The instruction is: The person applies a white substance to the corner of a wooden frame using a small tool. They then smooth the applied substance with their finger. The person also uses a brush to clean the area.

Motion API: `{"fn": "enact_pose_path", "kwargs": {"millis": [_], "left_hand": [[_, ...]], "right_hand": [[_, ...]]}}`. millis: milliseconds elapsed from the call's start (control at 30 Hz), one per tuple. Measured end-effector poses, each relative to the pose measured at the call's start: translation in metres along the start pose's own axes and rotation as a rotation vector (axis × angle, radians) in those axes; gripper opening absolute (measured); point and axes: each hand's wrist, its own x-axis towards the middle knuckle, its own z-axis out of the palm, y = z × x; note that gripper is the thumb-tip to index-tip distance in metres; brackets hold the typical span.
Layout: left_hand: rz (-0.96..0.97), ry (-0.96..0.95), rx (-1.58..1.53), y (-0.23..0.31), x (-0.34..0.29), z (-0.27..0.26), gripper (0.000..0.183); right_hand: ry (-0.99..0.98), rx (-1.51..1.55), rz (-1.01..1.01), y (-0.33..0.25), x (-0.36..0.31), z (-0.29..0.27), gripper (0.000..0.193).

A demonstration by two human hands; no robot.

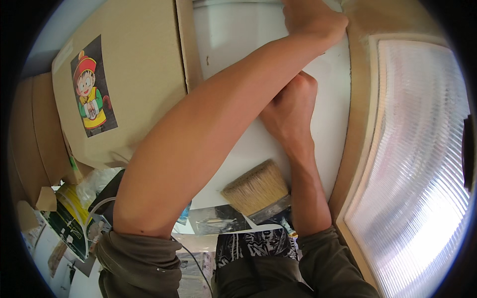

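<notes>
My left arm crosses over the white surface (325, 107) toward the upper right. At the far end my left hand (310, 20) bends at the wrist, its fingers out of sight. Below that forearm my right hand (294, 102) is curled into a fist close to the surface. The left forearm covers part of its fingers, so anything inside them is hidden. A wide paintbrush (256, 188) with pale bristles and a metal band lies near my right forearm, its handle not visible.
At left stands a large cardboard box (144, 59) with a cartoon picture (93, 89). A ribbed translucent panel (412, 164) in a wooden frame (360, 134) borders the right side. A paint-marked dark sheet (216, 221) lies at the near edge; a green-yellow object (69, 223) sits lower left.
</notes>
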Motion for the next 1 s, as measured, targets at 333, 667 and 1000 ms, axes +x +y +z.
{"fn": "enact_pose_path", "kwargs": {"millis": [333,667,1000], "left_hand": [[0.087,0.18,-0.458,-0.007,-0.092,-0.017,0.015],[-0.031,0.355,-0.775,-0.044,-0.194,-0.008,0.016],[-0.094,0.149,-0.709,-0.102,-0.281,0.006,0.01]], "right_hand": [[0.536,0.856,0.155,-0.002,0.004,-0.031,0.021],[0.248,-0.58,-0.305,-0.015,0.063,-0.101,0.015],[-0.74,-1.544,-0.392,0.022,0.164,-0.109,0.018]]}}
